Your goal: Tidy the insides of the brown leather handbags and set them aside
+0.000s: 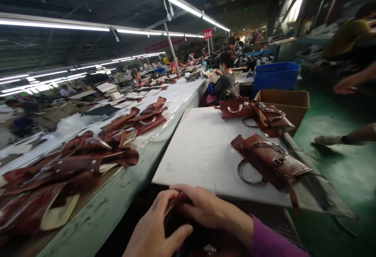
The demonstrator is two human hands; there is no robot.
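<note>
Dark item [174, 218], one: low between the two hands, below the near edge of the white table [199, 147]; mostly hidden by the fingers, its form too dark to tell.

Left hand [154, 225]: fingers curved over the item's near-left side, thumb set apart from them. Right hand [204, 208]: fingers bent, tips close to those of the left; purple sleeve [272, 235] at its wrist. Whether either grips the item cannot be told.

Brown bag [270, 157], one: on the table, ahead and right of the hands, lying flat, handle uppermost, a strap looped beside it. Further brown bags [236, 108], a cluster: beyond the first, at the table's far end.

Long bench [96, 218]: left of the hands, bearing a row of brown bag parts [70, 167], some showing pale lining.

Carton [289, 99], open, and blue bin [276, 75]: farther off, ahead and right.

Seated co-worker [227, 78]: beyond the table. Another person's hand [349, 84]: far right.
</note>
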